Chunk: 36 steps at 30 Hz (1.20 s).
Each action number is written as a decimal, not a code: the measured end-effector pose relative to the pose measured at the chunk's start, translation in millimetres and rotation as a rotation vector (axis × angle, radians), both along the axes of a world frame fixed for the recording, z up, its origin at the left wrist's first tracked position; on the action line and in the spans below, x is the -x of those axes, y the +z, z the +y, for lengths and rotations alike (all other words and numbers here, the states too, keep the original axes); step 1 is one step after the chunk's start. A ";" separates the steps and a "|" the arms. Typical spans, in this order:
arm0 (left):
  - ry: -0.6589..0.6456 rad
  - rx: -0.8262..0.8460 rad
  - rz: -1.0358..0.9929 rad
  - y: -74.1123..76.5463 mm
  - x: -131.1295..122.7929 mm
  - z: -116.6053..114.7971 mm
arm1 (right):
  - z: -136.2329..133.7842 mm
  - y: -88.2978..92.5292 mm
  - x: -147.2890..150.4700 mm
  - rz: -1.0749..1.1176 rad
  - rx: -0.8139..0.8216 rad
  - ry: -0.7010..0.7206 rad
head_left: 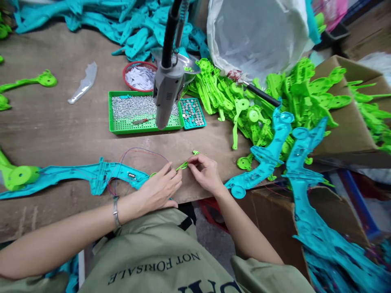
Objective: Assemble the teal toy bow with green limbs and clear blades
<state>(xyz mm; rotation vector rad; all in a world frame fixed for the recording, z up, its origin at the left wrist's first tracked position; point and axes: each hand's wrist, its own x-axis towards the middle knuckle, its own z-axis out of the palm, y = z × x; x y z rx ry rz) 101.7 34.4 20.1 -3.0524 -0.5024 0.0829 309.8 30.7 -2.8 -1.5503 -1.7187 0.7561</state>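
A long blue plastic toy-like half shell (pixel 82 174) lies along the front of the table, with a small metal spring-like piece (pixel 131 175) in it and thin red and blue wires looping above. My left hand (pixel 161 183) is closed over the shell's right end, thumb near the table edge, and hides that end. A small green plastic part (pixel 182 165) slants between my two hands. Its right end is pinched in the fingertips of my right hand (pixel 205 171), while its left end meets my left fingers. Just beyond, a tiny green piece (pixel 195 153) lies on the wood.
A green tray (pixel 114 127) of screws, a blue tray (pixel 200 123) of small round metal pieces and a red basket (pixel 126 77) stand beyond my hands. An electric screwdriver (pixel 166 97) hangs overhead. Green parts (pixel 226 93) are heaped right; blue shells (pixel 256 162) overhang the edge.
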 end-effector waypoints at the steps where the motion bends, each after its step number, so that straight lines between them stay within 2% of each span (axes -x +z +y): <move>1: -0.002 0.000 -0.001 0.2 0.0 0.1 | 0.4 -0.7 -1.2 0.012 0.018 -0.002; 8: 0.006 -0.002 0.007 0.4 -0.3 -0.6 | 2.3 -7.8 -3.6 0.183 0.146 -0.017; 12: -0.004 -0.009 0.007 0.2 0.0 -0.6 | 2.8 -7.6 -3.9 0.052 0.040 -0.041; 17: -0.002 -0.024 0.023 -1.2 -0.3 -0.9 | 3.2 -6.5 -3.5 -0.087 -0.109 0.016; 24: 0.010 -0.020 0.018 -2.6 -0.5 -2.4 | 4.8 -16.5 -0.5 0.105 -0.032 -0.083; 27: 0.010 -0.011 0.009 -2.9 -0.3 -1.9 | 6.5 -17.5 -1.1 0.138 -0.014 -0.075; 36: 0.012 0.001 -0.024 -3.9 0.9 -2.1 | 5.0 -7.4 -8.7 -0.023 -0.087 0.038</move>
